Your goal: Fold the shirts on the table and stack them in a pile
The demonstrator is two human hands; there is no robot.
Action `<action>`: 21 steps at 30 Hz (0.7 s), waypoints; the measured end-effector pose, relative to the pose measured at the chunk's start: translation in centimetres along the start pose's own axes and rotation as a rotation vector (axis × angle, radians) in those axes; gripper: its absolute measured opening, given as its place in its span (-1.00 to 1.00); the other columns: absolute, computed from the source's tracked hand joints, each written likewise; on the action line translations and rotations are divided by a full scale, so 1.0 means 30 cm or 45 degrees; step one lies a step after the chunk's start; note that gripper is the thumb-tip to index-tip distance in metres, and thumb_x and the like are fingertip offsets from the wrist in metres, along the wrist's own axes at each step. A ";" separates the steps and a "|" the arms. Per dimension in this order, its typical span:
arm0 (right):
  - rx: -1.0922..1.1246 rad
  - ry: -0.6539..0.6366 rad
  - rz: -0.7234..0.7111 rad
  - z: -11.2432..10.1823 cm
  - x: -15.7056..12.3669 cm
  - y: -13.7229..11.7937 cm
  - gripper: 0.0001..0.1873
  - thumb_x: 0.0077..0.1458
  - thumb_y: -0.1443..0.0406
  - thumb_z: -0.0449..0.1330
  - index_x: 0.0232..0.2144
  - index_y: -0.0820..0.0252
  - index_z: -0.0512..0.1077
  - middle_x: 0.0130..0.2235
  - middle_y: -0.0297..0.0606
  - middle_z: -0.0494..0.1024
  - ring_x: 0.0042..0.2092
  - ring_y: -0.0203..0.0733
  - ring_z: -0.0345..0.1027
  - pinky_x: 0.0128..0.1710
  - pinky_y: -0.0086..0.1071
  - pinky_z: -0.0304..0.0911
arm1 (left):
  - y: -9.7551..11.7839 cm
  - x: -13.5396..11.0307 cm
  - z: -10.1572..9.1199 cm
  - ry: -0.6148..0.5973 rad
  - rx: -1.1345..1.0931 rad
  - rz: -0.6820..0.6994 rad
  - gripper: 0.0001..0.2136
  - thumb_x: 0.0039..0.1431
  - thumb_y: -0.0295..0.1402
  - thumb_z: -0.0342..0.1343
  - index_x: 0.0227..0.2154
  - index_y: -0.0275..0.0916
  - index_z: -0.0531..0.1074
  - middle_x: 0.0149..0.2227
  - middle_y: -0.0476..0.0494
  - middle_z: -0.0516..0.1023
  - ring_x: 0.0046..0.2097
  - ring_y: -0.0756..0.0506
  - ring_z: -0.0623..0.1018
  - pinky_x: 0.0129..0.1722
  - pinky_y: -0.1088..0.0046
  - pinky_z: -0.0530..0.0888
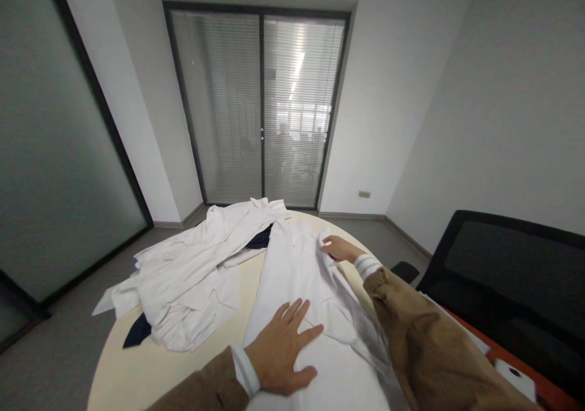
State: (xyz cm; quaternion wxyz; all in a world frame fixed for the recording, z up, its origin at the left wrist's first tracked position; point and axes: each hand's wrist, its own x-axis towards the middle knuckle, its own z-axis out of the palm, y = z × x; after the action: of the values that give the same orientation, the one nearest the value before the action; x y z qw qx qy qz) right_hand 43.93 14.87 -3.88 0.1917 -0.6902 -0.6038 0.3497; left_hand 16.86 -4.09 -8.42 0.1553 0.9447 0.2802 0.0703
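Observation:
A white shirt (297, 289) lies spread lengthwise across the round cream table (130, 374). My left hand (281, 347) rests flat on the shirt's lower part with its fingers spread. My right hand (340, 249) is at the shirt's far right edge, its fingers pinching the fabric. To the left, a rumpled pile of white garments (183, 283) lies next to the spread shirt. Dark navy cloth (137, 332) sticks out from under the pile near the table's edge. More of the same dark cloth (260, 238) shows at the pile's far end.
A black mesh chair back (503, 271) stands to the right, beside an orange surface (539, 374) with a white object (515, 377) on it. Grey floor surrounds the table. A glass door with blinds (260, 106) is ahead, and a frosted glass wall (59, 155) is left.

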 end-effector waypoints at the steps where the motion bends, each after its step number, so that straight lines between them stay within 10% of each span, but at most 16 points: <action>1: 0.002 -0.010 -0.015 0.017 0.002 -0.021 -0.42 0.07 0.28 0.28 0.11 0.41 0.29 -0.65 -0.45 0.33 -0.60 -0.33 0.20 -0.57 -0.47 0.14 | 0.001 0.000 0.000 0.002 0.002 0.000 -0.26 0.18 0.00 0.10 0.36 -0.04 0.01 0.45 -0.27 -0.28 0.42 -0.45 -0.13 0.32 -0.18 -0.02; 11: 0.140 -0.251 -0.053 0.215 0.014 -0.067 -0.44 0.13 0.37 0.25 0.15 0.25 0.19 -0.50 -0.35 0.49 -0.48 -0.27 0.38 -0.45 -0.46 0.31 | -0.001 -0.004 -0.010 0.013 -0.002 0.000 -0.30 0.19 0.03 0.05 0.32 -0.11 0.09 0.44 -0.29 -0.12 0.42 -0.43 -0.09 0.33 -0.15 -0.04; 21: -0.080 -0.595 -0.533 0.134 -0.024 0.000 -0.35 -0.21 0.53 0.30 0.03 0.23 0.44 -0.11 -0.25 0.50 -0.20 -0.29 0.35 -0.15 -0.42 0.30 | 0.038 0.023 -0.039 0.164 0.051 0.191 -0.26 0.15 -0.35 0.12 0.36 -0.07 -0.04 0.41 -0.27 -0.06 0.38 -0.33 0.03 0.33 0.00 0.10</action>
State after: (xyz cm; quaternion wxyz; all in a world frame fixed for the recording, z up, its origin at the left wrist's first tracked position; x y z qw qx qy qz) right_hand 41.04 13.53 -6.43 0.0942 -0.4575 -0.7709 0.4330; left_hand 17.75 -4.33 -6.90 0.1124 0.9594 0.2193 0.1369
